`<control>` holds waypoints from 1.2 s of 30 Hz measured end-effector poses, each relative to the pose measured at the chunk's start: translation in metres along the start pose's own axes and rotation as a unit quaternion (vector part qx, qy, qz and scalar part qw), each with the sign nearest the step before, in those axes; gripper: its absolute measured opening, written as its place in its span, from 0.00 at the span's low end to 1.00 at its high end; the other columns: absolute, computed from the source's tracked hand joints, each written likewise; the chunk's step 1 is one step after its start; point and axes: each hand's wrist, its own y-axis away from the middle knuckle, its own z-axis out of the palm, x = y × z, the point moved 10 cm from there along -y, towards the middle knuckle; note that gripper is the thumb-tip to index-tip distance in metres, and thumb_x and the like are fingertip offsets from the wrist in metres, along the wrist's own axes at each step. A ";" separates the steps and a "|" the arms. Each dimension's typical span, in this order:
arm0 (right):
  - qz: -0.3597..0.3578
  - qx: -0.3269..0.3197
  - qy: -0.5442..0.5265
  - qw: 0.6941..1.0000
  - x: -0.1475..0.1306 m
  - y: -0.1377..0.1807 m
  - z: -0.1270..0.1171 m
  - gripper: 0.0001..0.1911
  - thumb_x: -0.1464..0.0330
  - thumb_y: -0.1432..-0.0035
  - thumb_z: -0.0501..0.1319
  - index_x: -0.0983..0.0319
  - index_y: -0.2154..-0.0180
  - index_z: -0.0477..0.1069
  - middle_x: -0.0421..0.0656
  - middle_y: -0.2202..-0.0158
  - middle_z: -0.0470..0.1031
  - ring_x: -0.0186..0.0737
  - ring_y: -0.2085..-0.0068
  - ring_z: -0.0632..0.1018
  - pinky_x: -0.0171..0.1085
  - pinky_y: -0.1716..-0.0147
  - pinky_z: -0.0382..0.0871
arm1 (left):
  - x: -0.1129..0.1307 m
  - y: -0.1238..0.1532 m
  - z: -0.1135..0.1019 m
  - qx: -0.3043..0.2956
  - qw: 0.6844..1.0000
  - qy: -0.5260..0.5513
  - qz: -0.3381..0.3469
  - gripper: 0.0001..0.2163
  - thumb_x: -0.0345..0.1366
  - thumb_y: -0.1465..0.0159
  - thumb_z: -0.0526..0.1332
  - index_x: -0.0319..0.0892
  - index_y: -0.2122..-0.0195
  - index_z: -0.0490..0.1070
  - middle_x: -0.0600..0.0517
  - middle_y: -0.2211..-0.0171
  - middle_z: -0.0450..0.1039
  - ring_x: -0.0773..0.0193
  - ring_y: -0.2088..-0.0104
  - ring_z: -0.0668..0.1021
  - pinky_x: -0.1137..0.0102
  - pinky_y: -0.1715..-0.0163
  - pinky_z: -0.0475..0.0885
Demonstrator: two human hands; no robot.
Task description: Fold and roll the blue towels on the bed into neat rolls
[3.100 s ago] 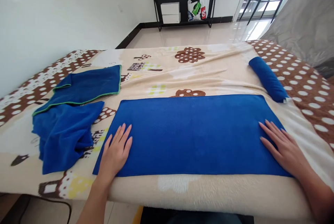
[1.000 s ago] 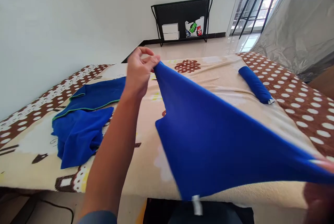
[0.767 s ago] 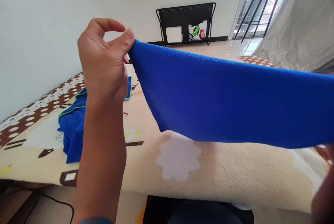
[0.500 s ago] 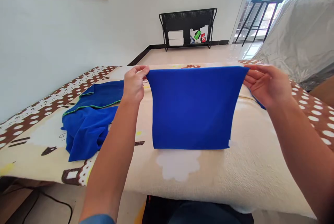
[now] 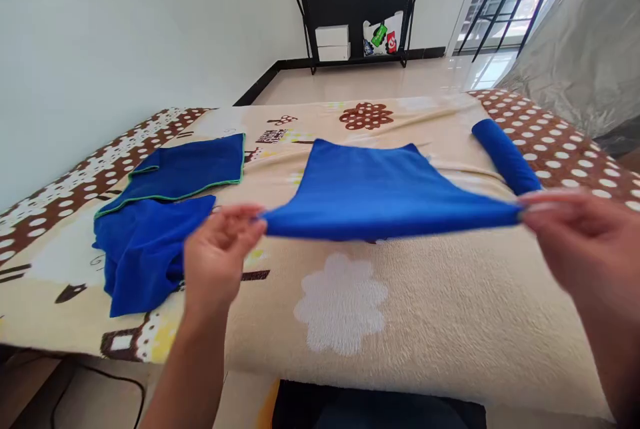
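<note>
A blue cloth (image 5: 370, 186) is stretched between my two hands above the bed, its near edge pulled taut and its far part spread away from me. My left hand (image 5: 223, 249) pinches the near left corner. At the near right corner, my right hand (image 5: 575, 236) is closed on the cloth, somewhat blurred by motion. Left of my left hand lie a darker blue cloth with green edging (image 5: 195, 166) and a crumpled blue cloth (image 5: 150, 249). Beyond my right hand rests a rolled blue cloth (image 5: 506, 156).
A cream patterned blanket (image 5: 450, 322) with brown dotted borders covers the bed. Past its far edge, a black metal rack (image 5: 357, 9) holds white boxes (image 5: 333, 42) and a printed bag (image 5: 383, 36). Clear plastic sheeting (image 5: 570, 49) hangs at the right. A black cable (image 5: 120, 379) lies lower left.
Both hands have come down and toward me with the held edge, so the cloth has gone from hanging upright to reaching away. The view has tilted downward, and the rolled cloth now shows fully.
</note>
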 end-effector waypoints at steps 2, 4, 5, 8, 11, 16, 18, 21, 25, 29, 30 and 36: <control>0.055 -0.082 -0.002 0.995 0.049 0.049 0.018 0.16 0.57 0.51 0.72 0.59 0.62 0.79 0.44 0.61 0.80 0.36 0.64 0.80 0.31 0.67 0.74 | -0.059 0.042 0.013 -0.101 0.991 -0.045 -0.073 0.16 0.46 0.42 0.70 0.46 0.56 0.77 0.54 0.63 0.80 0.63 0.63 0.81 0.73 0.67 0.76; 0.107 -0.168 0.005 0.980 0.092 0.093 0.033 0.18 0.56 0.51 0.72 0.57 0.59 0.79 0.44 0.59 0.80 0.40 0.61 0.81 0.35 0.60 0.76 | -0.101 0.080 0.020 -0.183 0.973 -0.075 -0.122 0.16 0.47 0.42 0.69 0.47 0.56 0.78 0.51 0.59 0.81 0.61 0.60 0.82 0.70 0.59 0.77; 0.128 -0.201 0.010 0.971 0.108 0.111 0.038 0.19 0.56 0.50 0.71 0.57 0.57 0.78 0.44 0.56 0.80 0.41 0.59 0.81 0.36 0.57 0.75 | -0.115 0.095 0.022 -0.210 0.964 -0.078 -0.143 0.16 0.47 0.41 0.68 0.47 0.55 0.77 0.50 0.56 0.80 0.60 0.59 0.82 0.69 0.57 0.77; 0.175 -0.249 0.015 0.952 0.133 0.141 0.047 0.21 0.54 0.47 0.69 0.55 0.53 0.77 0.44 0.52 0.78 0.42 0.54 0.80 0.37 0.55 0.75 | -0.134 0.118 0.021 -0.223 0.955 -0.067 -0.184 0.17 0.48 0.39 0.66 0.47 0.52 0.75 0.48 0.51 0.79 0.57 0.54 0.81 0.67 0.52 0.75; 0.195 -0.249 0.027 0.948 0.132 0.145 0.056 0.24 0.52 0.46 0.67 0.55 0.51 0.75 0.42 0.59 0.80 0.39 0.59 0.79 0.35 0.60 0.73 | -0.133 0.116 0.022 -0.194 0.960 -0.064 -0.190 0.18 0.48 0.39 0.66 0.46 0.51 0.73 0.50 0.60 0.81 0.59 0.57 0.81 0.66 0.51 0.73; 0.159 -0.209 0.069 0.962 0.117 0.134 0.061 0.25 0.50 0.44 0.65 0.54 0.49 0.73 0.38 0.68 0.78 0.33 0.71 0.71 0.33 0.71 0.65 | -0.123 0.107 0.032 -0.182 0.969 -0.040 -0.160 0.17 0.47 0.39 0.66 0.45 0.53 0.72 0.55 0.71 0.77 0.63 0.66 0.77 0.70 0.60 0.72; 0.148 -0.186 0.077 0.968 0.117 0.134 0.054 0.24 0.50 0.44 0.66 0.54 0.49 0.73 0.37 0.67 0.79 0.33 0.70 0.72 0.33 0.70 0.66 | -0.121 0.106 0.028 -0.166 0.974 -0.037 -0.149 0.16 0.46 0.40 0.67 0.44 0.55 0.72 0.54 0.70 0.77 0.64 0.68 0.77 0.71 0.62 0.72; 0.145 -0.156 0.081 0.974 0.121 0.141 0.041 0.24 0.50 0.45 0.67 0.54 0.50 0.74 0.38 0.65 0.80 0.34 0.68 0.74 0.32 0.69 0.66 | -0.121 0.109 0.022 -0.144 0.978 -0.039 -0.147 0.16 0.47 0.41 0.68 0.43 0.58 0.73 0.51 0.65 0.79 0.64 0.67 0.78 0.70 0.63 0.73; 0.153 -0.143 0.097 0.973 0.130 0.151 0.029 0.25 0.50 0.46 0.67 0.54 0.50 0.75 0.39 0.65 0.81 0.35 0.69 0.74 0.32 0.73 0.66 | -0.127 0.116 0.019 -0.149 0.976 -0.062 -0.148 0.16 0.47 0.42 0.68 0.43 0.58 0.74 0.50 0.63 0.80 0.62 0.65 0.81 0.69 0.59 0.76; 0.153 -0.142 0.128 0.970 0.134 0.158 0.026 0.26 0.49 0.45 0.66 0.54 0.49 0.75 0.40 0.64 0.82 0.32 0.78 0.69 0.33 0.80 0.62 | -0.133 0.120 0.014 -0.151 0.976 -0.085 -0.131 0.16 0.48 0.42 0.68 0.44 0.58 0.75 0.49 0.64 0.80 0.60 0.64 0.82 0.67 0.60 0.77; 0.151 -0.140 0.136 0.969 0.134 0.159 0.025 0.27 0.48 0.46 0.66 0.54 0.49 0.75 0.39 0.64 0.82 0.31 0.79 0.67 0.33 0.81 0.62 | -0.134 0.121 0.013 -0.151 0.977 -0.087 -0.126 0.16 0.48 0.42 0.68 0.44 0.59 0.75 0.49 0.64 0.81 0.59 0.64 0.83 0.67 0.60 0.78; 0.131 -0.147 0.153 0.968 0.133 0.164 0.022 0.26 0.46 0.48 0.66 0.54 0.53 0.78 0.39 0.65 0.82 0.39 0.66 0.81 0.31 0.73 0.73 | -0.133 0.131 0.009 -0.175 0.969 -0.124 -0.118 0.14 0.49 0.41 0.67 0.46 0.60 0.76 0.49 0.64 0.81 0.58 0.64 0.83 0.65 0.60 0.77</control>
